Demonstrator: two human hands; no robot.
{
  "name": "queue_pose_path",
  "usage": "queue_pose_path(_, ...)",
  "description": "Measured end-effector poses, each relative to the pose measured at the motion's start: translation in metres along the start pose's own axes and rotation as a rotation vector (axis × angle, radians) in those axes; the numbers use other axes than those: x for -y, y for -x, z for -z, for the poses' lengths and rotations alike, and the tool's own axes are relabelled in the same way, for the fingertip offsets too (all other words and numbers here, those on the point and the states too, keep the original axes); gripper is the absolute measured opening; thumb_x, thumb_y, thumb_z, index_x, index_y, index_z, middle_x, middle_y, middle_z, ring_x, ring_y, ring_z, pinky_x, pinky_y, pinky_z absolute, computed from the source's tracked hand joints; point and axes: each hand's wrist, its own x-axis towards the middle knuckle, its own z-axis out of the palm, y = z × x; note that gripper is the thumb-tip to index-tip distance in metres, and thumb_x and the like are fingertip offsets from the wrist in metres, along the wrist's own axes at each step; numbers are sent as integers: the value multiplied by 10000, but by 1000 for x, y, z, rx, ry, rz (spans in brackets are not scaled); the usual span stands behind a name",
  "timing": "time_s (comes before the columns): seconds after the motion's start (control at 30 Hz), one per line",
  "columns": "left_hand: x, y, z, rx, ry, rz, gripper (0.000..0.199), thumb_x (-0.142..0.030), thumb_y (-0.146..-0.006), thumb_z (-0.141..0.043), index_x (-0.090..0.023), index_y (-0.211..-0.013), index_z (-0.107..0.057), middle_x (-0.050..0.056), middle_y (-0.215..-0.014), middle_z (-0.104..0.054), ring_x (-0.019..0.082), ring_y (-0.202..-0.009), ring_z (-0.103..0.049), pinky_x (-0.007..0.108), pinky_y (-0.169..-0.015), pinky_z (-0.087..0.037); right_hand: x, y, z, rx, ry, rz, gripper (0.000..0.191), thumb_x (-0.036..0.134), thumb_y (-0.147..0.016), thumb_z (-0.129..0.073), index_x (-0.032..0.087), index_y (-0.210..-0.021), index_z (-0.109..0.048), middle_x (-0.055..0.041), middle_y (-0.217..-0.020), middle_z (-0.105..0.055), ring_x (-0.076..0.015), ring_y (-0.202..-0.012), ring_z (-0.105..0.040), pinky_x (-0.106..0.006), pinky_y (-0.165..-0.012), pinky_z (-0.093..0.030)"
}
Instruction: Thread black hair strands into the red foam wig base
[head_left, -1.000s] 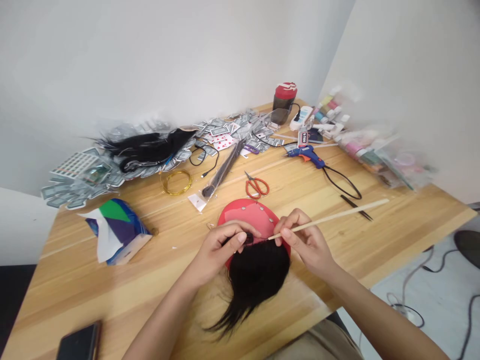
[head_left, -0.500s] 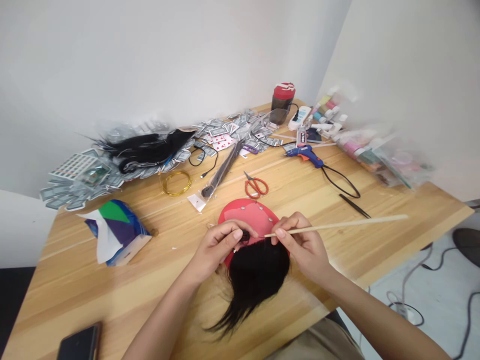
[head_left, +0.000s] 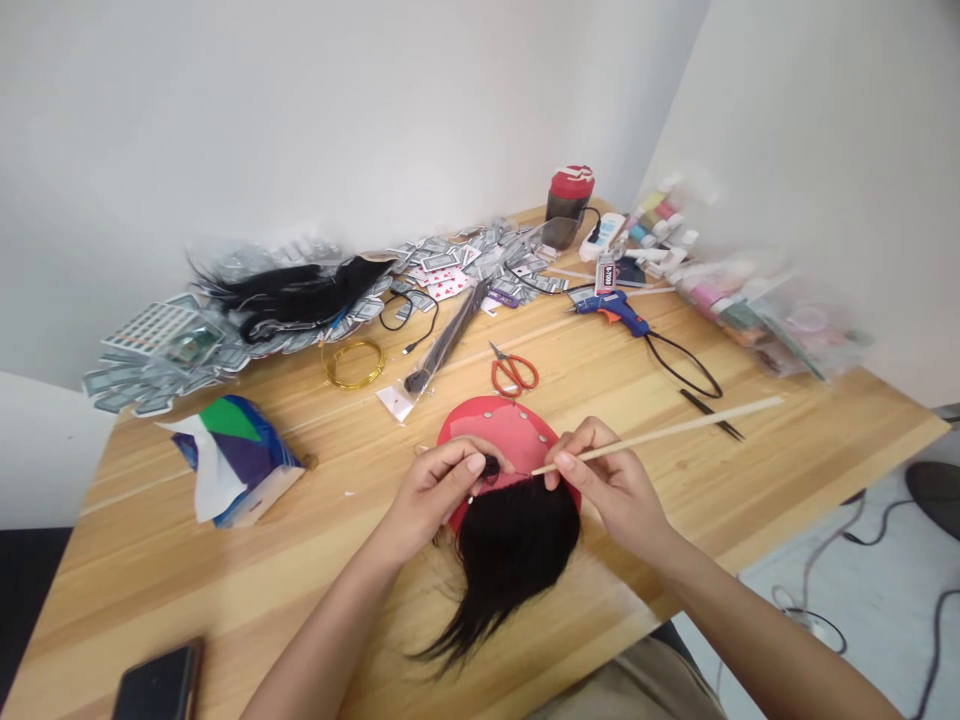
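A red rounded form (head_left: 461, 412) stands at the table's near middle, with a pale net pinned over it and a black fringe of hair (head_left: 517, 545) hanging down its near side. My left hand (head_left: 444, 485) rests at the form's left edge, thumb and fingers closed on a small dark bundle of hair (head_left: 490, 469). Between the fingertips of my right hand (head_left: 600, 475) is a ventilating needle (head_left: 675, 427), its long pale wooden handle slanting up to the right. Its thin tip points left, at the net just above the hair's top edge.
Red-handled scissors (head_left: 514, 374) lie beyond the form. Right of them are a blue glue gun (head_left: 613, 308) and dark tweezers (head_left: 711, 414). A tissue pack (head_left: 240, 460), gold wire coil (head_left: 355, 364) and phone (head_left: 159, 682) lie leftward. Cards and black hair (head_left: 300, 290) line the wall.
The needle's handle has swung, its far end rising and coming leftward, while its tip stays near the same spot on the net. My left hand has hardly moved.
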Motion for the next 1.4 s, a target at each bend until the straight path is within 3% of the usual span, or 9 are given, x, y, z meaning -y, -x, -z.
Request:
queue_pose_path(0.3, -2, 0, -2, 21, -91, -62, 480, -596, -979, -552, -166, -878, -741, 33, -807, -657, 126, -690, -546, 226, -638, -446, 5, -4, 1, 8, 25, -61, 385, 505, -973, -673, 222, -745, -545, 39, -608, -633, -106, -536, -544, -227, -520, -381)
queue_pose_path(0.83, -7, 4, -3, 93, -244, -159, 358, -431, -1048, -495, -199, -991, -763, 54, -946, -745, 156, -789, -621, 271, -763, -490, -4, 3, 0, -74, 100, 25, 368, 416, -1005, -650, 226, -707, -545, 42, -600, -575, -120, -572, -540, -248, -560, -407)
queue_pose_path(1.07, -6, 3, -2, 103, -301, -154, 339, -397, -1056, -474, -194, -983, -735, 64, -1003, -743, 169, -865, -651, 265, -790, -491, -3, 0, -4, -155, 62, 25, 411, 486, -966, -690, 226, -689, -532, 46, -564, -586, -113, -522, -522, -248, -522, -388)
queue_pose_path(1.2, -15, 6, 15, 144, -381, -154, 331, -378, -1059, -461, -180, -953, -706, 75, -1022, -737, 183, -923, -662, 274, -853, -484, -2, -1, -6, -176, 60, 24, 410, 491, -957, -701, 227, -696, -526, 53, -553, -594, -108, -491, -512, -249, -513, -384)
queue_pose_path(1.3, -28, 13, 36, 267, -469, -139, 286, -331, -1048, -475, -185, -932, -691, 66, -1004, -736, 177, -905, -658, 262, -849, -479, -2, -1, -7, -188, 61, 19, 413, 488, -947, -713, 227, -684, -530, 44, -560, -598, -119, -516, -532, -254, -528, -402)
queue_pose_path(1.4, -41, 22, 57, 391, -554, -98, 255, -276, -1035, -482, -194, -902, -683, 29, -862, -704, 147, -777, -627, 220, -748, -471, -1, -1, -7, -201, 64, 11, 423, 502, -937, -720, 227, -675, -532, 38, -560, -599, -128, -528, -540, -261, -541, -412)
